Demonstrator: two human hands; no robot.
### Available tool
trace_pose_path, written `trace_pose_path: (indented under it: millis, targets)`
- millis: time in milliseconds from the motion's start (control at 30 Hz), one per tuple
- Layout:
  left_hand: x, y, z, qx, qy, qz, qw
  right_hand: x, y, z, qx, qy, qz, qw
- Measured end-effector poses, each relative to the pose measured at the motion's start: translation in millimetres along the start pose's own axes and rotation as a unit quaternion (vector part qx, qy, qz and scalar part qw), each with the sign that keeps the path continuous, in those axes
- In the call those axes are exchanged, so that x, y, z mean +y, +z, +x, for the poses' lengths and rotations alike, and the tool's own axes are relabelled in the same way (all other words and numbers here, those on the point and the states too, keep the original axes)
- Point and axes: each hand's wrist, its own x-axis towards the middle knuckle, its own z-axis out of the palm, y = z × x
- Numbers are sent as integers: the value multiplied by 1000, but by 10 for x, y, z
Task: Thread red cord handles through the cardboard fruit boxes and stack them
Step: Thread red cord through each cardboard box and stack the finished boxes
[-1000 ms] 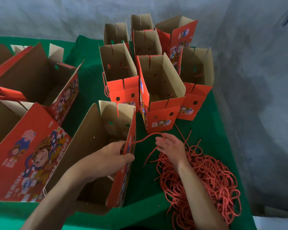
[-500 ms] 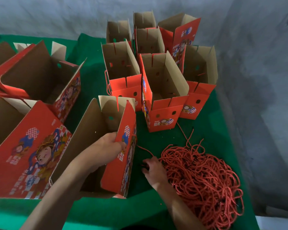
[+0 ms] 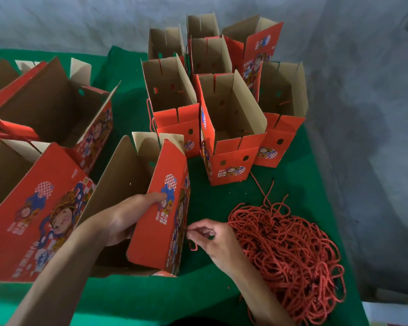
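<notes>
An open red cardboard fruit box [image 3: 158,220] stands tilted in front of me. My left hand [image 3: 130,215] grips its near red side wall, thumb on the printed face and fingers inside. My right hand [image 3: 212,238] pinches a short red cord end [image 3: 193,247] against the box's right edge. A big tangle of red cords [image 3: 290,252] lies on the green cloth just right of that hand. Several upright red boxes [image 3: 231,137] stand grouped behind, some with cords hanging at their sides.
Larger open boxes [image 3: 43,203] lie to the left, another [image 3: 50,107] behind them. The green cloth [image 3: 217,198] covers the work surface up to a grey wall at the back and right. A loose cord strand [image 3: 262,191] trails toward the grouped boxes.
My right hand dropped from near the box's top to the cord pile, then came back to the box's right edge with a cord end. The box tipped so that its red face shows.
</notes>
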Motion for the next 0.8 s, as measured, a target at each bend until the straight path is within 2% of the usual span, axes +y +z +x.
trace_pose_path:
  millis: [300, 467, 533, 600, 667, 733, 800]
  targets:
    - [-13, 102, 70, -25, 32, 1, 999, -104, 148, -2, 23, -44, -81, 995]
    - [-29, 5, 150, -130, 17, -38, 991, -139, 150, 0, 12, -51, -138, 989]
    - [6, 32, 164, -119, 39, 37, 991, -128, 194, 7, 26, -34, -113, 993]
    - [74, 133, 152, -101, 73, 160, 979, -124, 241, 6, 50, -4, -51, 997]
    - [125, 253, 141, -75, 106, 283, 950, -116, 249, 9, 61, 15, -17, 998]
    - [134, 384, 138, -51, 129, 379, 915, -83, 236, 2, 53, -5, -24, 998]
    - [132, 450, 135, 4, 129, 463, 877, -62, 223, -5, 24, -24, -42, 999]
